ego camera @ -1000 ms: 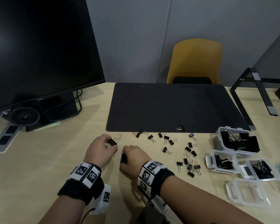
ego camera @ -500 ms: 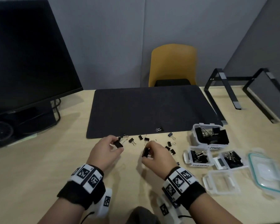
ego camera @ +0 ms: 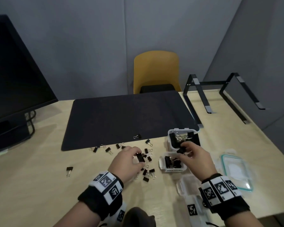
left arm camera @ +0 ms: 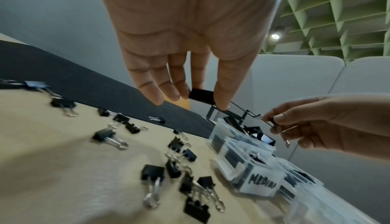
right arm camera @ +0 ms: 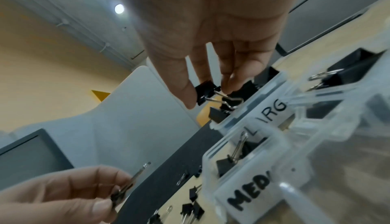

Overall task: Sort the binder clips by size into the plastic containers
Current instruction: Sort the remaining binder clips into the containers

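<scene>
On the pale wooden bench (ego camera: 31, 185), the sorting looks partly done, by my judgement somewhere past the start but short of finished. Largest first: the container marked LARGE (ego camera: 170, 140) already holds several big clips, and the one marked MEDIUM (ego camera: 162, 167) just in front of it holds a few as well; a 3rd tub nearer the body is too blurred to read. Left to sort is the scatter of loose binder clips (ego camera: 147, 174) lying between the black mat (ego camera: 121, 115) and the left wrist, with 1 stray clip (ego camera: 69, 169) well apart to the left. The right hand (ego camera: 195, 158) pinches a clip (right arm camera: 205, 92) in its fingers above the containers; the left hand (ego camera: 126, 161) pinches another clip (left arm camera: 201, 95) between thumb and fingers over the loose pile.
</scene>
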Available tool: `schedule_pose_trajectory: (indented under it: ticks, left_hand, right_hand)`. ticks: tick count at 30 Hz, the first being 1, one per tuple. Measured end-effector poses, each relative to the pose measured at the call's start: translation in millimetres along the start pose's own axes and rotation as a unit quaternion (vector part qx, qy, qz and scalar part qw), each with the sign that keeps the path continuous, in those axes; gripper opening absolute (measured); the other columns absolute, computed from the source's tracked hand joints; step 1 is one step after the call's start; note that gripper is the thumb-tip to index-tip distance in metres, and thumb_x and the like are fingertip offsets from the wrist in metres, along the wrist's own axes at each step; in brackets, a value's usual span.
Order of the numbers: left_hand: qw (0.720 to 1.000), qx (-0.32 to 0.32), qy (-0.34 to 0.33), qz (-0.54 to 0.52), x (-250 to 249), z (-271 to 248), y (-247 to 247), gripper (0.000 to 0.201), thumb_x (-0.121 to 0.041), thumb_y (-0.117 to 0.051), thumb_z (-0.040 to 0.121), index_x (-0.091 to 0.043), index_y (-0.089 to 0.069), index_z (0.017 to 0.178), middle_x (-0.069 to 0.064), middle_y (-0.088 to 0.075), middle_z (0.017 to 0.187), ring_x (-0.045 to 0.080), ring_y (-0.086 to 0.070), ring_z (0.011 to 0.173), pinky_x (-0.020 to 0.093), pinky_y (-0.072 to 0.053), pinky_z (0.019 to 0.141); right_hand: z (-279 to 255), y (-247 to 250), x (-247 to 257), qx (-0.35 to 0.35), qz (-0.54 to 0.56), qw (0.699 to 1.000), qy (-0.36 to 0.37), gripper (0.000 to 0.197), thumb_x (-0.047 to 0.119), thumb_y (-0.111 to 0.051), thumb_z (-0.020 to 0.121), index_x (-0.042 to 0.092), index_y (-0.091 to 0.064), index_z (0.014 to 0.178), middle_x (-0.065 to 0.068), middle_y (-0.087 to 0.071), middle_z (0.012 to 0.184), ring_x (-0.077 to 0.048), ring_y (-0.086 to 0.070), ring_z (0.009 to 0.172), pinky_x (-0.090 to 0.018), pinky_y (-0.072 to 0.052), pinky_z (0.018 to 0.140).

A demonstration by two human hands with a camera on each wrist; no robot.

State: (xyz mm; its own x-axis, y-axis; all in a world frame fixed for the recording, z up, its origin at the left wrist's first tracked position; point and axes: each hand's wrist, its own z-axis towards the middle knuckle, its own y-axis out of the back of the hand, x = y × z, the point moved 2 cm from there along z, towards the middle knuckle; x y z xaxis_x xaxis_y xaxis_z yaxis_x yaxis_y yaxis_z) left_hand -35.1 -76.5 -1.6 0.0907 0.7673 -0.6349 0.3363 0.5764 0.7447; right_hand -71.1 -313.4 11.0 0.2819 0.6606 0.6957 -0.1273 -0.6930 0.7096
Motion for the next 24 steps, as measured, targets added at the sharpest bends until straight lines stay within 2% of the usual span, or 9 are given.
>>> schedule_pose_trajectory:
  ticks: [2, 6, 9, 12, 15, 17, 19, 21, 24]
  left_hand:
    - [1.0, 0.014, -0.008, 0.006, -12.0, 6.3, -9.9, 0.038, -0.035, -0.066, 0.083, -0.03, -0.056, 0.12, -0.012, -0.049, 0.112, 0.008, -0.051, 0.102, 0.024, -0.043, 0.088]
    - [0.999, 0.033, -0.023, 0.02, -33.7, 18.5, -29.6, 0.038, -0.035, -0.065, 0.083, -0.031, -0.055, 0.12, -0.013, -0.05, 0.114, 0.007, -0.052, 0.102, 0.028, -0.046, 0.091]
    - [0.998, 0.052, -0.024, 0.033, -46.0, 26.8, -44.5, 0.037, -0.036, -0.065, 0.083, -0.031, -0.055, 0.119, -0.012, -0.049, 0.111, 0.008, -0.052, 0.1, 0.027, -0.046, 0.087]
    - [0.997, 0.061, -0.027, 0.05, -56.1, 33.2, -58.0, 0.039, -0.038, -0.066, 0.082, -0.029, -0.055, 0.118, -0.009, -0.051, 0.112, 0.011, -0.051, 0.105, 0.026, -0.043, 0.088]
    - [0.996, 0.055, -0.029, 0.065, -62.8, 35.9, -68.5, 0.04, -0.04, -0.067, 0.081, -0.028, -0.055, 0.116, -0.008, -0.053, 0.111, 0.012, -0.051, 0.103, 0.029, -0.044, 0.089]
    - [0.996, 0.049, -0.031, 0.071, -64.0, 35.5, -74.2, 0.043, -0.042, -0.067, 0.079, -0.028, -0.054, 0.117, -0.008, -0.053, 0.112, 0.012, -0.051, 0.105, 0.031, -0.044, 0.091]
    - [0.996, 0.036, -0.033, 0.069, -63.3, 33.2, -78.0, 0.048, -0.044, -0.068, 0.078, -0.03, -0.05, 0.12, -0.01, -0.05, 0.116, 0.011, -0.047, 0.11, 0.031, -0.043, 0.095]
    - [0.997, 0.019, -0.039, 0.059, -61.5, 30.5, -80.2, 0.048, -0.043, -0.066, 0.08, -0.032, -0.047, 0.123, -0.013, -0.046, 0.12, 0.009, -0.043, 0.115, 0.03, -0.04, 0.1]
    - [0.998, -0.004, -0.045, 0.045, -60.0, 25.4, -83.1, 0.037, -0.038, -0.062, 0.086, -0.035, -0.053, 0.122, -0.014, -0.042, 0.113, 0.008, -0.042, 0.114, 0.027, -0.038, 0.1]
  right_hand:
    - [1.8, 7.0, -10.7, -0.006, 0.032, 0.999, -0.029, 0.027, 0.033, -0.075, 0.075, 0.025, -0.062, 0.098, 0.008, -0.065, 0.084, -0.006, -0.06, 0.073, -0.016, -0.043, 0.062]
    - [4.4, 7.6, -29.9, -0.005, 0.079, 0.994, -0.075, 0.026, 0.038, -0.078, 0.069, 0.024, -0.057, 0.075, 0.003, -0.062, 0.066, -0.02, -0.06, 0.062, -0.037, -0.054, 0.064]
    - [6.4, 4.9, -38.5, 0.02, 0.1, 0.991, -0.089, 0.021, 0.024, -0.076, 0.074, 0.015, -0.058, 0.072, -0.005, -0.063, 0.066, -0.025, -0.066, 0.061, -0.046, -0.058, 0.067]
    - [8.5, 3.2, -41.2, 0.031, 0.113, 0.989, -0.091, 0.017, 0.016, -0.074, 0.077, 0.008, -0.059, 0.075, -0.012, -0.066, 0.069, -0.02, -0.066, 0.053, -0.04, -0.058, 0.06]
    - [9.9, 1.2, -40.5, 0.045, 0.108, 0.99, -0.085, 0.019, 0.015, -0.073, 0.078, 0.006, -0.058, 0.074, -0.005, -0.063, 0.062, -0.018, -0.066, 0.049, -0.029, -0.053, 0.049]
    - [12.6, -0.6, -41.9, 0.049, 0.094, 0.991, -0.083, 0.02, 0.017, -0.073, 0.079, 0.006, -0.058, 0.073, -0.006, -0.062, 0.063, -0.018, -0.064, 0.05, -0.024, -0.049, 0.045]
    - [15.3, -0.4, -44.6, 0.047, 0.069, 0.994, -0.075, 0.022, 0.022, -0.073, 0.078, 0.006, -0.058, 0.072, -0.008, -0.064, 0.065, -0.021, -0.064, 0.056, -0.026, -0.049, 0.049]
    - [17.2, 0.9, -47.5, 0.047, 0.05, 0.996, -0.063, 0.024, 0.026, -0.073, 0.076, 0.008, -0.057, 0.071, -0.009, -0.066, 0.067, -0.026, -0.065, 0.063, -0.031, -0.051, 0.059]
    - [17.2, 2.5, -47.6, 0.06, 0.037, 0.996, -0.046, 0.025, 0.027, -0.072, 0.077, 0.009, -0.056, 0.071, -0.008, -0.065, 0.067, -0.027, -0.065, 0.065, -0.035, -0.052, 0.063]
